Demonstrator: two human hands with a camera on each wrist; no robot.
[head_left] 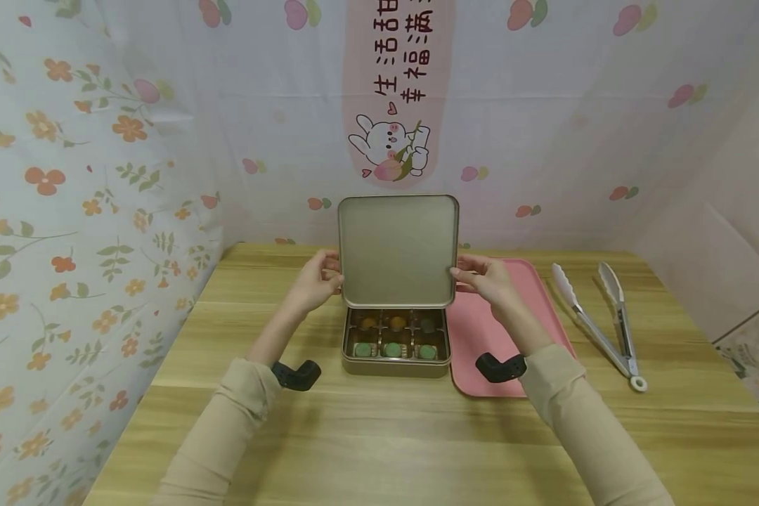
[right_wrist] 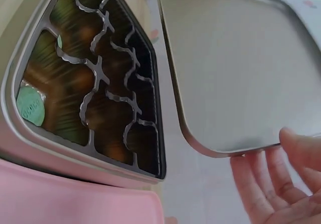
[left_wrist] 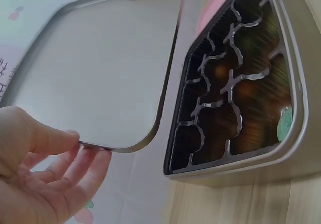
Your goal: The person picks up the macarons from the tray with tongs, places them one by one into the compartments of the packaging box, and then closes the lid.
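Both hands hold a square metal lid nearly upright, its plain inner side facing me. My left hand pinches the lid's left edge between thumb and fingers; my right hand grips the right edge likewise. Below stands an uncovered metal tin, and the wrist views show a gap between it and the lid. Inside sits a dark compartmented insert. Its front row holds round green pieces, one of them with raised markings. Orange-yellow pieces lie farther back. The lid hides the rear compartments in the head view.
A pink tray lies right of the tin, close against it. Farther right, metal tongs with pale tips lie spread on the wooden table. A patterned cloth hangs behind, and a floral cloth covers the left side.
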